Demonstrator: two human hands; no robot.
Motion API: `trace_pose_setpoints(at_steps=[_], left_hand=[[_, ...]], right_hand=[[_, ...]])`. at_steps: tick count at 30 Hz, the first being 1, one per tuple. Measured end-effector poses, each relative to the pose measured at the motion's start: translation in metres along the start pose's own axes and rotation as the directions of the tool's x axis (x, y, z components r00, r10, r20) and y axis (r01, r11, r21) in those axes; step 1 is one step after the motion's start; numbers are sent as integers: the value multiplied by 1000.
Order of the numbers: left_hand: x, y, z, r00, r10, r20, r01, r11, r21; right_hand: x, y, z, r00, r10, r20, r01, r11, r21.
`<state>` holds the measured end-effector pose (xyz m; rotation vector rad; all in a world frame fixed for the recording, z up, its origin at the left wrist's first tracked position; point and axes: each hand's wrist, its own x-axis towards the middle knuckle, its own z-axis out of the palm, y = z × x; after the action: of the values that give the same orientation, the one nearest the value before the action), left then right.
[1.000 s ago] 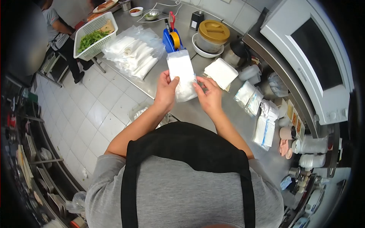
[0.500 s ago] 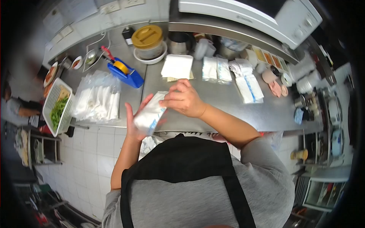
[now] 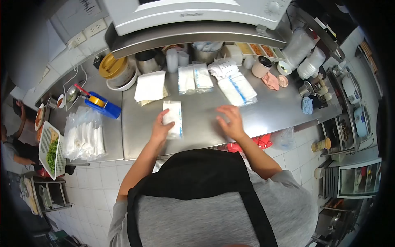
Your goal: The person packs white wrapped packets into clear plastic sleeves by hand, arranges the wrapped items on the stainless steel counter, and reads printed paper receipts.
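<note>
A slim white packet with a blue printed edge is in my left hand, near the counter's front edge. The thumb lies across its face and the fingers are at its left side. Whether it rests on the steel or is held just above, I cannot tell. To the right, my right hand is over the counter with fingers spread and nothing in them. Beyond the packet sits a stack of white sheets. Farther right lies a pile of white packets with a blue stripe.
A clear bag of white rolls, a blue tape dispenser and a white basket of greens stand on the left. Two wrapped bundles lie at the back. An overhead shelf holds a white appliance.
My right hand has let go of the packet and moved right, fingers apart. My left hand has brought the packet upright and flatter over the counter. The view has turned right.
</note>
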<state>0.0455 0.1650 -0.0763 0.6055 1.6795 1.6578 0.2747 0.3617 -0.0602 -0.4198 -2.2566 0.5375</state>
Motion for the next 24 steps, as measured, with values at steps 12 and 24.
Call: trace_pose_setpoints(at_steps=[12,24], left_hand=[[154,-35,50,895,376,-238,-281,892,354],[144,-22,83,825,561,-67,-332,578,746]], right_hand=[[80,212,-118,918,231,-323,-267,961,-73],[126,299,-83,883,277,-380,-306,952,-19]])
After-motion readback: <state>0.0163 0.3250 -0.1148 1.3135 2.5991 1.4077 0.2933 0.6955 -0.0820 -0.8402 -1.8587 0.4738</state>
